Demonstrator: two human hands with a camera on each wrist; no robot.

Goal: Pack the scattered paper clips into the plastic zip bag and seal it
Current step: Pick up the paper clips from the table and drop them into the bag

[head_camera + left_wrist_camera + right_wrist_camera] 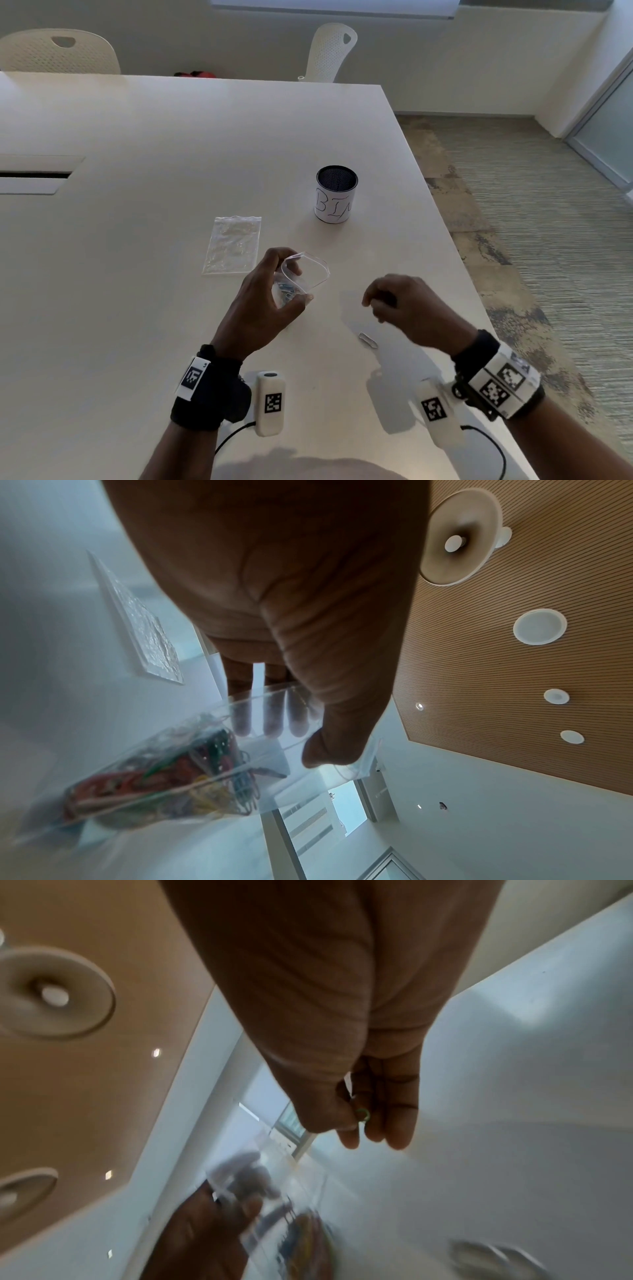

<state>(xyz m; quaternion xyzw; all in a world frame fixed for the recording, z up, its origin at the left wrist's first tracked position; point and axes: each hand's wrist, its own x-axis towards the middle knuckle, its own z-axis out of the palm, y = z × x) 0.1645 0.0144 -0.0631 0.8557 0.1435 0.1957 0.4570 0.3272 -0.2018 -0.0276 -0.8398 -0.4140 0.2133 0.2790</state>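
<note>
My left hand [274, 294] grips a clear plastic zip bag [303, 274] above the table, its mouth held wide and facing right. Several coloured paper clips [164, 777] lie bunched in the bag's bottom. My right hand [387, 301] hovers to the right of the bag, thumb and fingers pinching a green paper clip [362, 1114]. One pale paper clip [368, 340] lies on the table just below the right hand. In the right wrist view the left hand [205, 1229] and the bag [294, 1221] appear blurred at the bottom.
A second clear zip bag [233, 245] lies flat on the white table [137, 240], left of the held bag. A black mesh cup [336, 193] with a white label stands behind. The table's right edge runs close by the right wrist. Two chairs stand at the far side.
</note>
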